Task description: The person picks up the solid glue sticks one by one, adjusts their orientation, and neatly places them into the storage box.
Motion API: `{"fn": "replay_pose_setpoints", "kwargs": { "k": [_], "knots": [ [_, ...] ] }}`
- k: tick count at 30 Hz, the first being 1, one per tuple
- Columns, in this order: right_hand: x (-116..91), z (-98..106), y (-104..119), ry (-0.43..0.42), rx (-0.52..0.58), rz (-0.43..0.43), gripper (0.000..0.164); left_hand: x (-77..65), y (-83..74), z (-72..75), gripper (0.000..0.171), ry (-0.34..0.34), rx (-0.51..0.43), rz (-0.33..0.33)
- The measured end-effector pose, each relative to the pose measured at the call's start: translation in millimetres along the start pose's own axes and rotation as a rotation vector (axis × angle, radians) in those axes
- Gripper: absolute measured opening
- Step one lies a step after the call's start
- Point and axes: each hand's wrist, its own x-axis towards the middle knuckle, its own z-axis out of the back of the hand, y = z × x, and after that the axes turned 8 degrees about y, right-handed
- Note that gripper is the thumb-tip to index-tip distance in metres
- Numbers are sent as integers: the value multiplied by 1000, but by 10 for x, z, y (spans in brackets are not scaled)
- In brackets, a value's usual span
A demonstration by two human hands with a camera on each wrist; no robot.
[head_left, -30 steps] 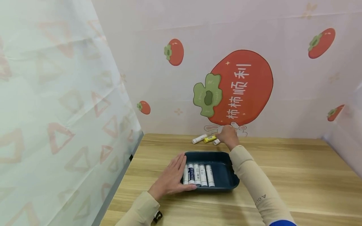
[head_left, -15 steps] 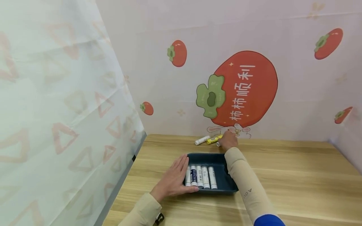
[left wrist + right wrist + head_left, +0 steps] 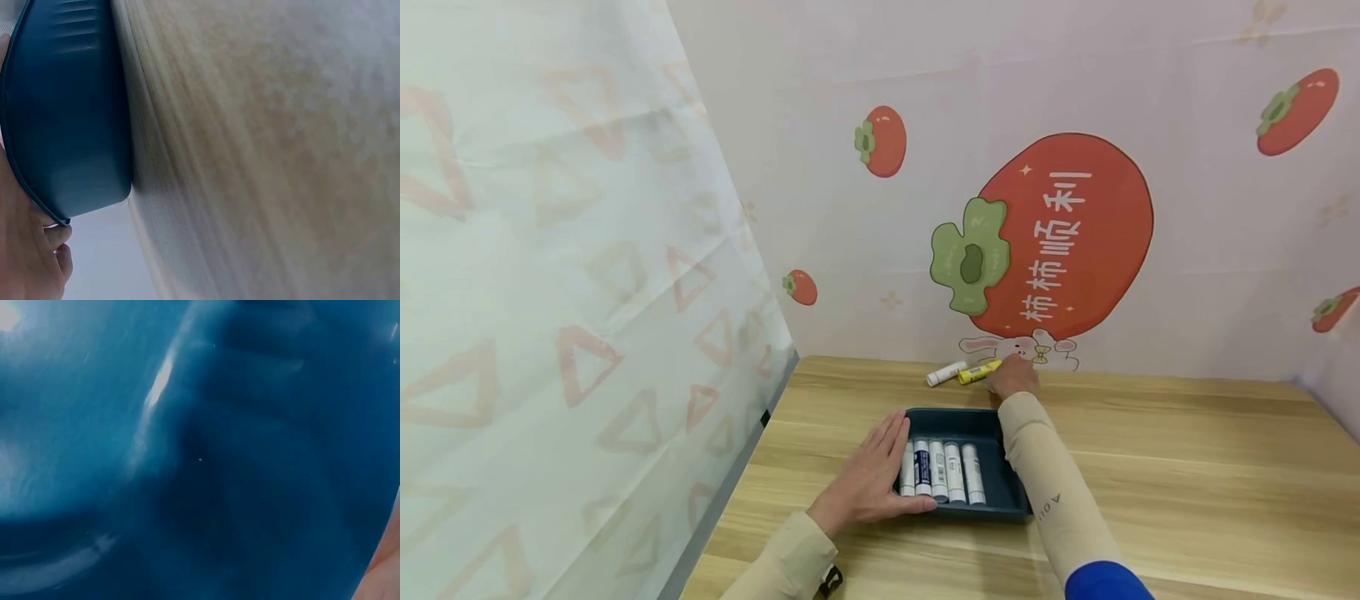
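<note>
A dark blue tray holds several white glue sticks side by side, one with a dark label. At the tray's left side rests my left hand, fingers straight along the rim and thumb at the front edge. In the left wrist view, the left hand touches the rim of the tray. Behind the tray, my right hand reaches down beside a yellow glue stick. Its fingertips, and whatever lies under them, are hidden. Further left lies a white glue stick.
The wooden table extends to both sides of the tray. Behind it stands a wall covered with persimmon prints; a patterned sheet hangs at the left. The right wrist view is filled by the tray's inner surface.
My right hand has lowered slightly at the back, covering the white glue stick that showed under it. The yellow glue stick has turned a little. My left hand stays on the tray.
</note>
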Motion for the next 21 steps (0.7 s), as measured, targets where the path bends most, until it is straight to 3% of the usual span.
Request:
{"fn": "replay_pose_setpoints", "kwargs": {
  "k": [6, 16, 21],
  "knots": [
    [-32, 88, -53, -4, -19, 8, 39, 8, 1, 13, 127, -11, 1, -9],
    [-211, 349, 4, -43, -3, 93, 42, 5, -7, 15, 128, -10, -7, -4],
    [-276, 485, 23, -41, -60, 118, 46, -6, 4, -10, 129, -2, -14, -5]
  ]
}}
